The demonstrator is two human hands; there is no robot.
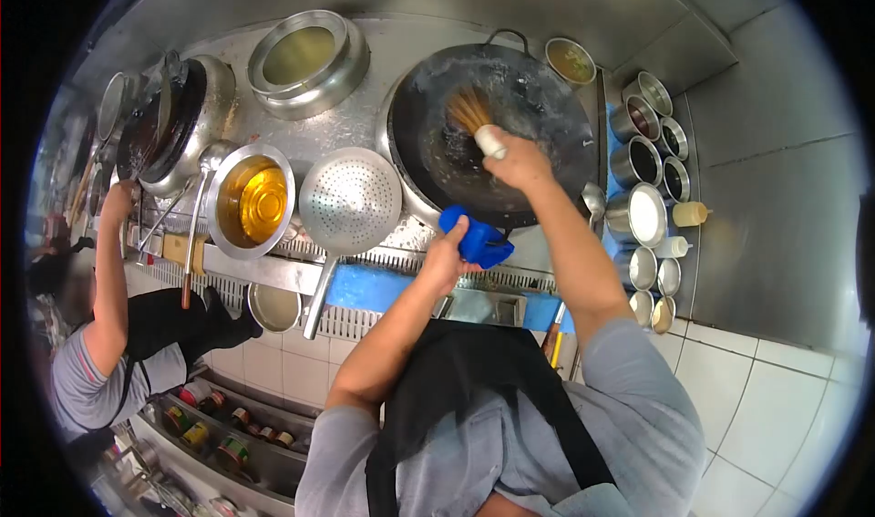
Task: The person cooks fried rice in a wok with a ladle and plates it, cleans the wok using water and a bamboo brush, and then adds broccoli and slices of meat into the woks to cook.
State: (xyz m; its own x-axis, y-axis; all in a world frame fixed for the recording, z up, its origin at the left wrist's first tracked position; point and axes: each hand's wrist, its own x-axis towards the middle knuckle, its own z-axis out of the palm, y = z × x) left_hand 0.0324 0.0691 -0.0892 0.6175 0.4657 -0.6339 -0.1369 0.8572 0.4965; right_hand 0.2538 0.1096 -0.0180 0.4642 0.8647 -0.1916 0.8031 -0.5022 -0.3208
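A large black wok (pixel 538 180) sits on the stove in front of me, its inside wet. My right hand (pixel 519 163) grips the white handle of a bamboo wok brush (pixel 470 111), whose bristles are down in the wok. With my left hand (pixel 445 260) I hold a folded blue cloth (pixel 476 239) around the wok's near handle. A perforated strainer (pixel 350 198) lies left of the wok, its long handle pointing toward me. Beside it stands a metal bowl of amber oil (pixel 251 202) with a ladle (pixel 198 216) against its left side.
Several metal pots of sauces and seasonings (pixel 647 214) line the right side, with squeeze bottles (pixel 690 214) near them. A lidless round pot (pixel 305 61) stands at the back. At left, a co-worker (pixel 109 335) reaches toward another wok (pixel 169 120). A bowl (pixel 570 61) sits behind my wok.
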